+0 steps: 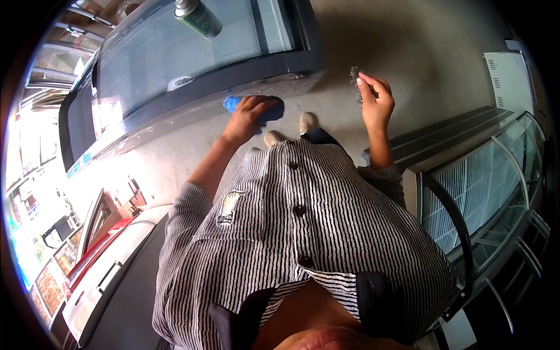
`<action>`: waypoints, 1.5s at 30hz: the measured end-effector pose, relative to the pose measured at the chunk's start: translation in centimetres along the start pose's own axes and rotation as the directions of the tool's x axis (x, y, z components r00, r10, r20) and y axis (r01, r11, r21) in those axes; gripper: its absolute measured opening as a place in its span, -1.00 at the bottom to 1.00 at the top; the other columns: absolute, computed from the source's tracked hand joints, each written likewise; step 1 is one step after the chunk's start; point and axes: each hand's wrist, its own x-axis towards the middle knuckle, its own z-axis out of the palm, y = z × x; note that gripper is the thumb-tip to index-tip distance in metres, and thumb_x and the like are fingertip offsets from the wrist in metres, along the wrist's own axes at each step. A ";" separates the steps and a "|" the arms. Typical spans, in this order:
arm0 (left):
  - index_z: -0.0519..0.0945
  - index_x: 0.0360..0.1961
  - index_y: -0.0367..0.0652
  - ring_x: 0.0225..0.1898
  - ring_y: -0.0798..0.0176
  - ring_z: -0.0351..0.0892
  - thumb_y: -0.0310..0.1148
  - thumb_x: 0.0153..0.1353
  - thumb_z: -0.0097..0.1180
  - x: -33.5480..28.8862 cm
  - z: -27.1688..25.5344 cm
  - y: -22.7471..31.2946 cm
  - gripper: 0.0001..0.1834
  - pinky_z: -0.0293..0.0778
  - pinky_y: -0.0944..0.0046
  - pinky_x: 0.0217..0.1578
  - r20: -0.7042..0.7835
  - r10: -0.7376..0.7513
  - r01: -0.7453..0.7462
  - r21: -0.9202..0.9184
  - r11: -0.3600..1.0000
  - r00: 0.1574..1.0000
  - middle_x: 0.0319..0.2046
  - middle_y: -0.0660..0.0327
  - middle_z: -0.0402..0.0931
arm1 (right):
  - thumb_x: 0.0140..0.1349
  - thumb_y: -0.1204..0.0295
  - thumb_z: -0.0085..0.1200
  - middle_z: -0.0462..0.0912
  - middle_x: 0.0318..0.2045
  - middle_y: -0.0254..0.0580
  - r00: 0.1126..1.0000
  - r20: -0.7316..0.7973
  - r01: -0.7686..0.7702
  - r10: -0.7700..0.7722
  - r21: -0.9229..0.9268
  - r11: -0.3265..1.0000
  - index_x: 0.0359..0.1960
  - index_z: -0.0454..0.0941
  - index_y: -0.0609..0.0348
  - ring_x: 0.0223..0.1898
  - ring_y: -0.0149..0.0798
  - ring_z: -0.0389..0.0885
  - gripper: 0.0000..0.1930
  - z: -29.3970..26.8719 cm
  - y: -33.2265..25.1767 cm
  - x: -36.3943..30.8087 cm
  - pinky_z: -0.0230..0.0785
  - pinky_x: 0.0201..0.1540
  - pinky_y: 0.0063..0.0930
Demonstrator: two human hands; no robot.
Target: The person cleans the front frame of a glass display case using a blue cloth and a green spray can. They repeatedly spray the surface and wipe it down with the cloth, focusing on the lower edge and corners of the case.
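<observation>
My left hand (248, 119) is closed around a blue cloth (274, 109), whose brighter end sticks out past the fingers. It is beside the near side of a dark-framed, glass-topped cabinet (245, 69); whether the cloth touches that side I cannot tell. My right hand (377, 104) is raised over the floor, to the right of the cabinet. Thumb and fingertips pinch a tangled silvery metal scourer (354, 74). On the glass lies a green spray can (201, 22) with a silver top. A whitish smear (181, 83) marks the cabinet's frame at the glass edge.
A second glass-fronted cabinet (466, 198) stands close on my right, with a white vented panel (506, 79) beyond it. At lower left is a white and red cabinet (108, 280). My shoes (308, 121) stand on the concrete floor (402, 41).
</observation>
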 end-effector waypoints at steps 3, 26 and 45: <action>0.49 0.19 -0.09 0.13 -0.01 0.49 -0.60 0.00 0.27 -1.7 -2.6 0.1 -0.36 0.42 0.06 0.17 -0.164 -0.349 0.325 -0.156 0.933 0.923 0.05 0.12 0.53 | 0.21 0.41 0.31 0.68 -0.27 -0.27 1.000 0.020 -0.013 0.013 -0.005 1.000 -0.20 0.75 0.11 -0.24 -0.36 0.64 -0.85 0.2 -0.3 0.1 0.49 -0.18 -0.51; 0.49 0.17 -0.01 0.29 -0.20 0.30 -0.21 -0.06 0.47 0.4 -6.7 -8.1 -0.30 0.27 -0.10 0.26 -0.375 -0.162 0.273 0.266 0.924 0.913 0.28 -0.01 0.35 | 0.21 0.43 0.31 0.69 -0.24 -0.24 0.999 0.015 0.043 -0.042 -0.066 0.997 -0.20 0.74 0.15 -0.20 -0.32 0.65 -0.85 -0.8 -1.0 -0.2 0.48 -0.11 -0.48; 0.60 -0.02 0.26 0.37 0.25 0.10 -0.18 0.11 0.14 13.5 13.1 -1.5 -0.65 0.17 -0.05 0.33 0.391 0.554 -0.584 0.780 0.225 0.735 0.19 0.52 0.36 | 0.22 0.46 0.29 0.68 -0.24 -0.24 0.997 -0.077 -0.004 -0.003 -0.096 0.995 -0.19 0.74 0.17 -0.21 -0.34 0.64 -0.85 -3.6 -0.2 -1.6 0.48 -0.12 -0.49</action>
